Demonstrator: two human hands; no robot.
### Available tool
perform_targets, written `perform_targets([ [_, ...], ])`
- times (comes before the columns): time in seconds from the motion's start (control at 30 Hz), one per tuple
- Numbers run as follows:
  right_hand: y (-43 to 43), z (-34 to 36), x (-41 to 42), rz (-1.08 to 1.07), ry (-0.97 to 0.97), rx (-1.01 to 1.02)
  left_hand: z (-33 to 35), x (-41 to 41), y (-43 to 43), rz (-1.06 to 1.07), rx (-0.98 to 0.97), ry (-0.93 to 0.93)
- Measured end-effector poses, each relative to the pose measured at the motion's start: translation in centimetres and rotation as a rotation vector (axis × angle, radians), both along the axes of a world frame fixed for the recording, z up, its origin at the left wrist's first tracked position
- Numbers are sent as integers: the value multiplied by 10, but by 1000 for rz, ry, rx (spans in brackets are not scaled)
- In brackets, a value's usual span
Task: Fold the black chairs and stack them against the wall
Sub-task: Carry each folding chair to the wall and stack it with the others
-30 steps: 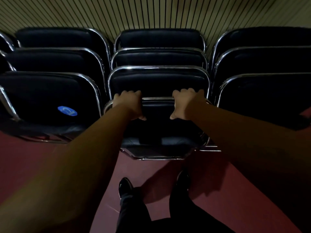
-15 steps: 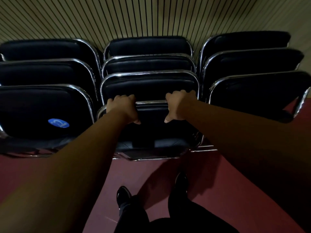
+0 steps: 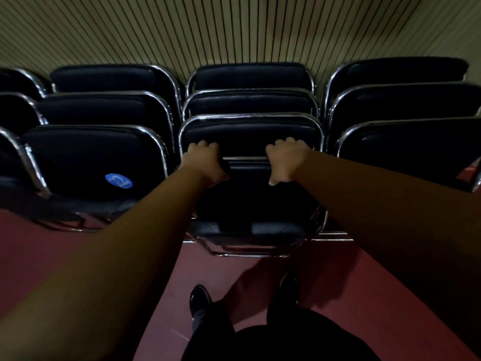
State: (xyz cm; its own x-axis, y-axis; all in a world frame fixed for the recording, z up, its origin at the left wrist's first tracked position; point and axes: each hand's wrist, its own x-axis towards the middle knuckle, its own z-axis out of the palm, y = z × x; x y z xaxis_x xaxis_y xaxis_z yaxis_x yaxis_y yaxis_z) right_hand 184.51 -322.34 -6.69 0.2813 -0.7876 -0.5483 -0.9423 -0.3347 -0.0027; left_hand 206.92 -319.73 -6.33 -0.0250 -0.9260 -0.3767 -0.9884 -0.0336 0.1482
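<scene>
Black chair [image 3: 250, 204], folded, chrome-framed, gripped by both hands.

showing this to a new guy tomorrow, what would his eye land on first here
First come the two bare arms reaching in from below, with the left hand and right hand gripping the chrome top rail of the front chair in the middle stack. Next comes the bright blue sticker on the nearest chair of the left stack. It is the only spot of colour among the rows of folded black chairs lined up before the slatted wall.
</scene>
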Motion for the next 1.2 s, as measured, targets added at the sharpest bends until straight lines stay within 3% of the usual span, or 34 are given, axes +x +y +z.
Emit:
perform_targets([
  [0.47,19,10,68,93,-99,-104,6,53,48,251,-99,110],
  [0.6,39,0,65,131,-219,-303,-5,49,59,258,-104,203],
  [0.73,64,-5,65,198,-320,-506,-19,30,75,139,64,227],
  [0.8,76,-8,66,254,-324,-284,-36,20,84,62,181,191],
  [0.9,102,-21,64,223,-109,181,-65,10,99,-34,358,123],
  [0.97,116,-36,57,105,24,336,-78,6,111,-102,429,46],
  [1.03,127,-49,43,49,92,365,-88,2,121,-179,431,-33],
  [1.2,149,-77,9,26,216,181,-111,-2,130,-312,294,-159],
])
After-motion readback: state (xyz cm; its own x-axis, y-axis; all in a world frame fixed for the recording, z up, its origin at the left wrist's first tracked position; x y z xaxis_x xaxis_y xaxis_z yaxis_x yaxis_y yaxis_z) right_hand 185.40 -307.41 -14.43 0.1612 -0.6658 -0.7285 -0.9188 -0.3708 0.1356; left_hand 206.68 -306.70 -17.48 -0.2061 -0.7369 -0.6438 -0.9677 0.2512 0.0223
